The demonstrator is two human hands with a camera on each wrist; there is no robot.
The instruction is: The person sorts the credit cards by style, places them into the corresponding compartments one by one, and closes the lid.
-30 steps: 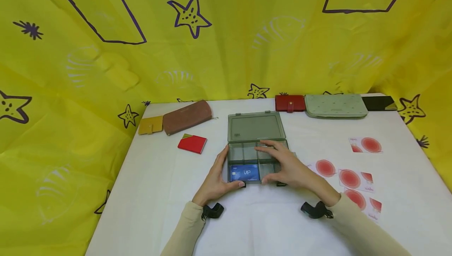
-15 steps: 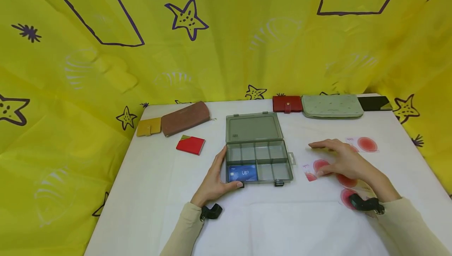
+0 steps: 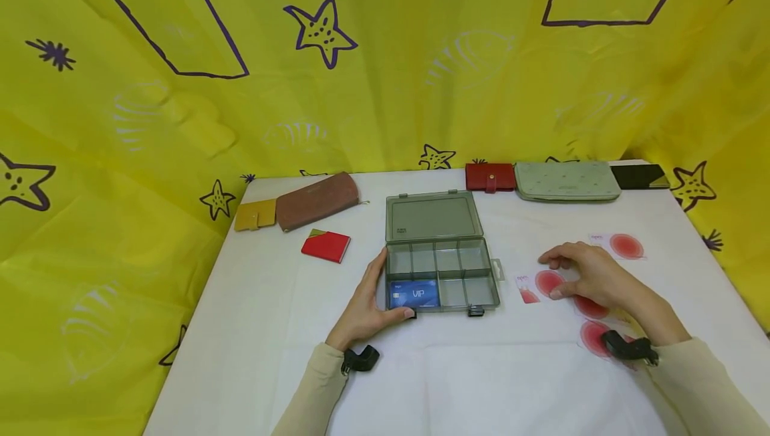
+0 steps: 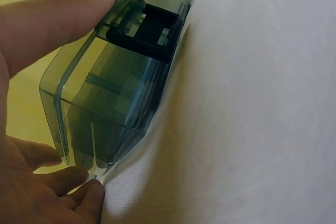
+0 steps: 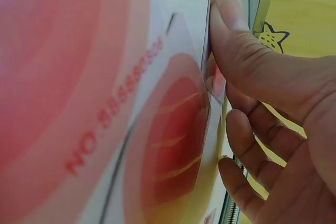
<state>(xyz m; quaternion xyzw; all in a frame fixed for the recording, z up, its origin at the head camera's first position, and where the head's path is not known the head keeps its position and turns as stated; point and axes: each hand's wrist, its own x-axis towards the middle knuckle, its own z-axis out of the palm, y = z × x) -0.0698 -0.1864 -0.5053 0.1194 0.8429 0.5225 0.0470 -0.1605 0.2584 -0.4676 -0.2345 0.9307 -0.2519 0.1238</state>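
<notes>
In the head view, a translucent grey-green compartment box (image 3: 451, 292) lies with its lid (image 3: 434, 216) folded back. One front compartment holds a blue VIP card (image 3: 415, 294). My left hand (image 3: 363, 309) grips the box's front left corner, its thumb at the front latch (image 4: 149, 30) and its fingers along the side wall. My right hand (image 3: 595, 279) is over the white cards with red circles. Its thumb touches the leftmost card (image 3: 529, 289), while the other fingers curl loosely above. Beneath that hand and wrist, two more cards (image 3: 592, 341) are partly hidden.
Another such card (image 3: 625, 246) lies farther back. Left of the box sit a red card holder (image 3: 326, 247), a brown wallet (image 3: 319, 200) and a mustard wallet (image 3: 255, 214). Along the back edge are a dark red wallet (image 3: 490, 176), a green pouch (image 3: 568, 180) and a black wallet (image 3: 637, 176).
My right hand has left the box's right side and moved right to the cards. Its index finger has since curled in, and the leftmost card has turned slightly. The left hand stays on the box.
</notes>
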